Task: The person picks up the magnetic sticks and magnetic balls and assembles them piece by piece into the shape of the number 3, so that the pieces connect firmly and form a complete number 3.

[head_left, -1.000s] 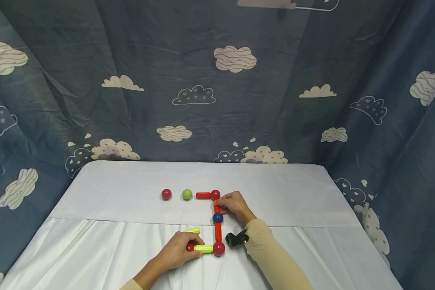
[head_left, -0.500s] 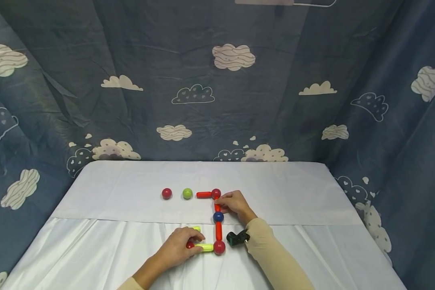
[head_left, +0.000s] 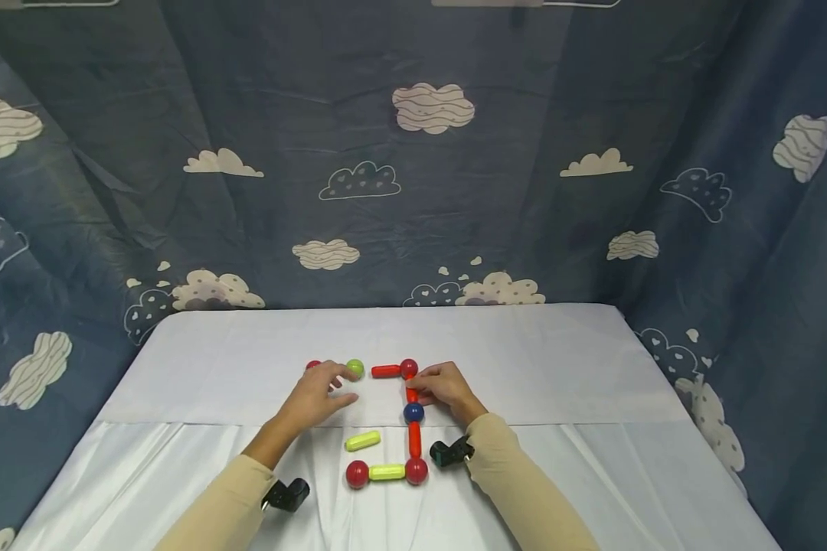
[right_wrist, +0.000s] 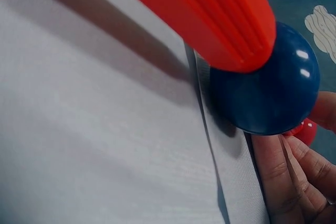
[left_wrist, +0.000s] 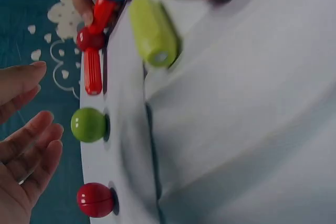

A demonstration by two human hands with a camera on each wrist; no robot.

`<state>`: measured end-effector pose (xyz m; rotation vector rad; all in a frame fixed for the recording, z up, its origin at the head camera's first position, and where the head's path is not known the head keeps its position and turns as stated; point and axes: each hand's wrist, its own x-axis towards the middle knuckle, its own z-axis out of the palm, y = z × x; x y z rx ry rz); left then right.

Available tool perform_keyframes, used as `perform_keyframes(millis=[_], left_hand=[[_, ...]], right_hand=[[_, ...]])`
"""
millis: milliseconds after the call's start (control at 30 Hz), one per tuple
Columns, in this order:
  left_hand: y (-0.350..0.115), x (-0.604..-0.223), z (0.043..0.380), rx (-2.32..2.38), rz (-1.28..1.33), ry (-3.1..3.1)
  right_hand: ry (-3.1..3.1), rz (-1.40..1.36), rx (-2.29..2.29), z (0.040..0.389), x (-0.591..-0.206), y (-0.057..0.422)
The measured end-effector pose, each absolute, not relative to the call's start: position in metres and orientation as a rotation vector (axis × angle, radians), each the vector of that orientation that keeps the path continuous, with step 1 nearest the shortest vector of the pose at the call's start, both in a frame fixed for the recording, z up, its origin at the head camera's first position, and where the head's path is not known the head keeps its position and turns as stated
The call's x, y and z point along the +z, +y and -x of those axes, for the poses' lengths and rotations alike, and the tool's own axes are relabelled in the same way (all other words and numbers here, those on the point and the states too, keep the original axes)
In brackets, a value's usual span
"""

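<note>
My left hand [head_left: 315, 398] hovers, fingers spread, in front of a green ball [head_left: 354, 368]; in the left wrist view nothing lies between its fingers. A red ball [left_wrist: 95, 200] stands beside the green one, partly hidden by that hand in the head view. With thumb and fingers my right hand [head_left: 448, 392] pinches a red rod [head_left: 411, 395] that links a red ball [head_left: 409, 368] to a blue ball [head_left: 413, 413]. Another red rod [head_left: 386, 371] points left from that red ball. Below the blue ball, a red rod [head_left: 415, 440] runs to a larger-looking red ball [head_left: 416, 471].
From the near red ball, a yellow-green rod [head_left: 387, 472] leads left to another red ball [head_left: 357, 474]. A loose yellow-green rod [head_left: 362, 441] lies just above it. White cloth [head_left: 558, 367] covers the table; a dark cloud-print curtain [head_left: 510, 191] hangs behind.
My left hand has left the near red ball and yellow-green rod and moved up and away to the green ball. My right hand keeps its place on the red rod.
</note>
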<state>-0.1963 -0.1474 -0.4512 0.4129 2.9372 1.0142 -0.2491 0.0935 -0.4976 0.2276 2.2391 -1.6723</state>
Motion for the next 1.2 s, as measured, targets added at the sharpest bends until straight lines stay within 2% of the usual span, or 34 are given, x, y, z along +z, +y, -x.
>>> perform_keyframes(millis=[200, 433, 1200], left_hand=[[-0.146, -0.453, 0.225, 0.938, -0.310, 2.926], [-0.142, -0.461, 0.242, 0.863, -0.206, 2.894], [-0.142, -0.485, 0.252, 0.944, -0.177, 2.900]], right_hand=[[2.202, -0.228, -1.717, 0.248, -0.496, 0.095], [2.229, -0.240, -1.679, 0.249, -0.495, 0.093], [2.245, -0.235, -1.675, 0.248, -0.497, 0.093]])
